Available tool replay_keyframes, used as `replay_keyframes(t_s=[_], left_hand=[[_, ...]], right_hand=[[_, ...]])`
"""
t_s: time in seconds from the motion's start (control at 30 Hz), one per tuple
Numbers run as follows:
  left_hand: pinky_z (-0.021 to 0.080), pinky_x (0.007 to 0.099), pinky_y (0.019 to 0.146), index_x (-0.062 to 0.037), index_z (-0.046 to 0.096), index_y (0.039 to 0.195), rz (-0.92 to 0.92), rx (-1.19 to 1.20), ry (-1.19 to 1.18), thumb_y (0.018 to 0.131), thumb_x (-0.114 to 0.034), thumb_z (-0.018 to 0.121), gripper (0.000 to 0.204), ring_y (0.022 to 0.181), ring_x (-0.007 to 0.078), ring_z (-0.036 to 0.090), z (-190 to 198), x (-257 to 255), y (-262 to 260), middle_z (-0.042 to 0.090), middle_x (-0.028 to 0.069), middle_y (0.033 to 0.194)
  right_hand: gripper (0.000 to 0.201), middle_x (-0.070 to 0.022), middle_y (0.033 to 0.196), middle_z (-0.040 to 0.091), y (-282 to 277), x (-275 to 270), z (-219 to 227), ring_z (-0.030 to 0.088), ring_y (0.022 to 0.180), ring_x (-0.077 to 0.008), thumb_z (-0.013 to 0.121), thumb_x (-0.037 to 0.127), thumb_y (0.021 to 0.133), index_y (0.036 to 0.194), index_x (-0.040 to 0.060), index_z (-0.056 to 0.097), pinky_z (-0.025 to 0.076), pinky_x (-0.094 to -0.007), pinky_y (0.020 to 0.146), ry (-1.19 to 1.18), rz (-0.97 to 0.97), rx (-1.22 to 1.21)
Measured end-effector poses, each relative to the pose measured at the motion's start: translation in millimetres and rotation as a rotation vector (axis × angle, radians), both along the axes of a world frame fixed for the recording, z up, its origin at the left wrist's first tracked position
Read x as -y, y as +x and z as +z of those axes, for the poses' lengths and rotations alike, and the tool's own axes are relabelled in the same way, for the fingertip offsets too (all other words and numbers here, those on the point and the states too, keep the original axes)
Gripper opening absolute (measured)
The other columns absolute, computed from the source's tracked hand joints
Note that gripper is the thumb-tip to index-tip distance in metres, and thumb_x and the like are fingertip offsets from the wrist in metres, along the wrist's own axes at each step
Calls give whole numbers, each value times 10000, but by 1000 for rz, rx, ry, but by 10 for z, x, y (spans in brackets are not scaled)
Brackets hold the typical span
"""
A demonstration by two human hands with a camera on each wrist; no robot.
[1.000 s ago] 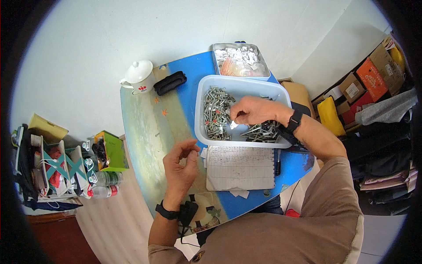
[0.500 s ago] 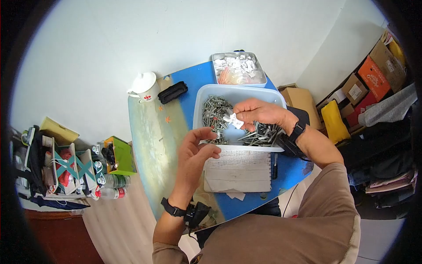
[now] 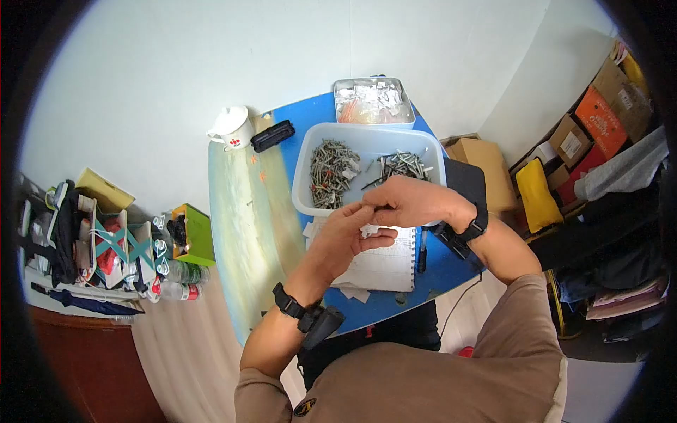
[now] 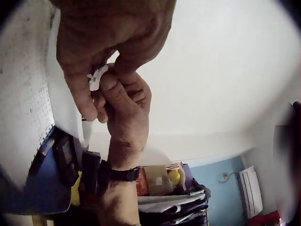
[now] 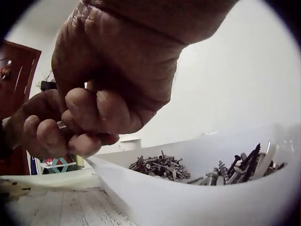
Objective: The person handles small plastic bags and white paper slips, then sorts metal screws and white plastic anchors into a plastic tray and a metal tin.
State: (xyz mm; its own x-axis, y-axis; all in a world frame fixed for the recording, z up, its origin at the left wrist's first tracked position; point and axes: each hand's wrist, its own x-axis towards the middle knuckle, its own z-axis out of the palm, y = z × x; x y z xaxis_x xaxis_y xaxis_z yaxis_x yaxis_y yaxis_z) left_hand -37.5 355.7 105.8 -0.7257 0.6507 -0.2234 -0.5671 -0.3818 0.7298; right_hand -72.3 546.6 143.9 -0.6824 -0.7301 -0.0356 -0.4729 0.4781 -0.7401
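A small crumpled scrap of white paper (image 4: 98,77) is between my two hands, over the notebook (image 3: 381,264) at the front rim of the bin. My right hand (image 3: 416,201) pinches it with thumb and curled fingers, coming from above in the head view. From the other side, the fingers of my left hand (image 3: 338,247) close round the same scrap; the left wrist view shows them around it. Behind the hands stands a pale plastic bin (image 3: 300,169) with a heap of screws (image 3: 331,173) on its left and another pile of screws (image 3: 402,166) on its right.
A metal tin (image 3: 374,106) of white paper scraps stands behind the bin. A lidded white mug (image 3: 233,130) and a black case (image 3: 273,136) are at the back left. A black pen (image 3: 422,254) lies right of the notebook. Cardboard boxes (image 3: 483,169) stand at the right.
My right hand has brought the paper scrap out of the bin towards me. The left hand has moved right to meet it, its fingers now at the scrap.
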Motion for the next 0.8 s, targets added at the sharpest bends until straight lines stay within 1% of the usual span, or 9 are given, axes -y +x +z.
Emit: replay_keyframes(t_s=[0.07, 0.2, 0.27, 0.4, 0.47, 0.5, 0.57, 0.7, 0.8], left_hand=[[575, 365, 890, 54, 500, 1278, -19, -14, -20, 1015, -196, 494, 363, 996, 262, 670, -78, -18, 69, 625, 164, 1166], [566, 375, 904, 70, 512, 1263, -37, 40, 14, 991, -169, 532, 362, 1011, 281, 668, -123, -6, 69, 629, 189, 1167], [564, 375, 906, 74, 507, 1265, -35, 78, 81, 989, -159, 532, 362, 1018, 288, 667, -148, 25, 40, 628, 199, 1168], [555, 382, 916, 84, 478, 1293, -68, 113, 121, 995, -139, 510, 374, 1050, 299, 653, -225, 71, -103, 617, 232, 1187], [552, 382, 920, 87, 465, 1309, -60, 141, 150, 999, -133, 500, 382, 1056, 297, 649, -285, 90, -165, 615, 238, 1191], [551, 379, 923, 88, 453, 1323, -21, 166, 160, 1001, -127, 493, 389, 1061, 295, 644, -300, 100, -193, 610, 242, 1199], [549, 376, 926, 88, 442, 1336, 21, 199, 178, 1004, -122, 486, 396, 1065, 293, 640, -308, 127, -226, 604, 246, 1207], [526, 383, 968, 105, 398, 1359, 78, 233, 256, 999, -98, 475, 421, 1076, 299, 624, -227, 157, -226, 577, 257, 1236], [508, 392, 1002, 112, 390, 1355, 127, 269, 296, 995, -83, 469, 417, 1101, 311, 608, -208, 161, -237, 546, 271, 1267]], right_hand=[[162, -191, 684, 596, 79, 25, 32, 589, 600, -328, 621, 173, 859, 907, 20, 644, 449, -389, 567, 116, 29, -91], [133, -188, 682, 601, 89, 19, -28, 596, 596, -327, 624, 146, 855, 899, 24, 654, 456, -388, 571, 177, 46, -157], [163, -183, 722, 632, 46, 44, -10, 619, 653, -366, 611, 189, 860, 837, 32, 650, 466, -421, 599, 118, -32, -138], [131, -168, 721, 638, -174, 67, 52, 612, 641, -351, 617, 161, 853, 846, 38, 660, 464, -405, 596, 94, -22, -46], [105, -131, 736, 627, -368, 44, 67, 610, 668, -264, 659, 116, 862, 925, 32, 659, 470, -349, 620, 179, -42, -54], [105, -131, 736, 627, -481, 34, 22, 610, 668, -264, 659, 116, 862, 925, 32, 659, 470, -349, 620, 191, -42, -43], [118, -125, 749, 622, -735, 23, -108, 600, 687, -253, 663, 131, 869, 924, 27, 656, 467, -336, 629, 98, -242, -56], [217, -164, 782, 672, -1062, 119, -222, 638, 699, -289, 698, 193, 830, 960, 20, 686, 482, -377, 641, 476, -267, -243], [203, -179, 786, 681, -1241, 163, -392, 647, 694, -309, 704, 191, 799, 919, 28, 707, 484, -395, 641, 539, -217, -232]])
